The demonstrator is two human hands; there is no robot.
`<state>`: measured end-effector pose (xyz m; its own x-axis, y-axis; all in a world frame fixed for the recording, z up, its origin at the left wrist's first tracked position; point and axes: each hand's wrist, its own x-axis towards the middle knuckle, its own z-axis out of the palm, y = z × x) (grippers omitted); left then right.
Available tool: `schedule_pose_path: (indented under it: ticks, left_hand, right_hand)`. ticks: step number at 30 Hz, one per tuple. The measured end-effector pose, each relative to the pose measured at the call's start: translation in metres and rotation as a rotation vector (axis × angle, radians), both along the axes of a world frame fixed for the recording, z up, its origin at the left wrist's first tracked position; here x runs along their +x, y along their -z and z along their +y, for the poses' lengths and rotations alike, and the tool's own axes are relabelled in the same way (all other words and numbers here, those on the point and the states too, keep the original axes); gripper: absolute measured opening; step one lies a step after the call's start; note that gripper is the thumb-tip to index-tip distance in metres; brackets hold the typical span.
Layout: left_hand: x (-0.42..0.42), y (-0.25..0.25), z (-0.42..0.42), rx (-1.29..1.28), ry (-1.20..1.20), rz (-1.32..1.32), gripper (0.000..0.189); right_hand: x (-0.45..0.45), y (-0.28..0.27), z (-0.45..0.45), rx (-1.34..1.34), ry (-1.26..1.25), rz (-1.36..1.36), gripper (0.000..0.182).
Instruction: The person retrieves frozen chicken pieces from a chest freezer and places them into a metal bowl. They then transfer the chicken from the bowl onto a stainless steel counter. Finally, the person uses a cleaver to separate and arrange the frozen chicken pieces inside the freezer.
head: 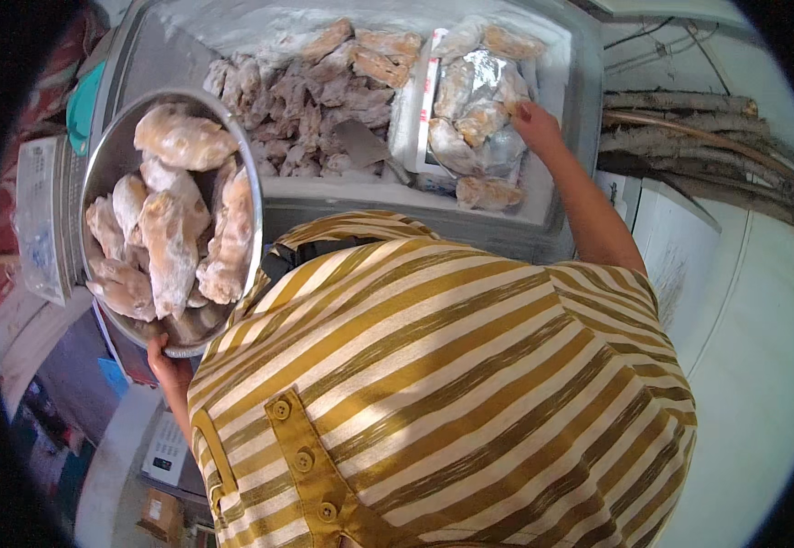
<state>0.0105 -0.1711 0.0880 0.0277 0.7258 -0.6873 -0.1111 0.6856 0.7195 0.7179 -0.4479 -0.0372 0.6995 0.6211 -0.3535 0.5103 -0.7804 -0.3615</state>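
My left hand [167,366] grips the lower rim of a stainless steel bowl [256,212], tilted at my left side. Several large, frost-coated tan pieces of frozen food [171,240] lie in it. My right hand [537,127] reaches into an open chest freezer [404,205]. Its fingertips touch the right side of a cluster of frosty pieces [483,120] resting on shiny, silvery material [489,72] inside a white box [407,130]. Whether those fingers grip a piece is unclear. One more tan piece [489,193] lies at the near edge of the box.
Darker frozen pieces [301,109] are heaped in the freezer's middle, with a flat-bladed metal tool [363,142] on them. Stacked logs [692,130] and a white cabinet [674,233] stand at right. At left are a clear plastic container [41,219] and a teal item [85,109].
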Motion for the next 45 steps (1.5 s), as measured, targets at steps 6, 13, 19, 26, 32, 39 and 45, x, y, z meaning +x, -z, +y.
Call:
schedule_pose_path:
  ticks: [6, 13, 19, 26, 32, 39, 45]
  left_hand:
    - [0.001, 0.002, 0.012, -0.133, 0.05, -0.036, 0.042]
    - [0.008, -0.004, 0.008, -0.103, 0.048, 0.015, 0.046]
    - [0.023, -0.014, -0.005, -0.027, 0.033, -0.008, 0.046]
    - [0.033, -0.008, -0.001, 0.082, -0.077, 0.112, 0.008]
    - [0.041, -0.012, -0.005, 0.168, -0.035, 0.071, 0.046]
    - [0.042, -0.011, -0.005, 0.21, -0.005, 0.041, 0.048]
    - [0.043, -0.013, -0.005, 0.175, -0.059, 0.058, 0.041]
  right_hand:
    - [-0.051, 0.039, -0.042, 0.049, -0.132, 0.102, 0.064]
    - [-0.111, 0.044, 0.027, -0.342, 0.015, 0.162, 0.072]
    - [-0.111, 0.04, 0.045, -0.492, -0.062, 0.059, 0.071]
    - [-0.076, 0.012, 0.051, -0.324, 0.031, 0.818, 0.049]
    - [-0.074, -0.077, 0.093, -0.111, 0.098, 1.017, 0.067]
    - [-0.163, -0.195, 0.222, 0.422, -0.411, 0.878, 0.065]
    - [-0.262, -0.21, 0.338, 0.403, -0.735, 0.633, 0.066]
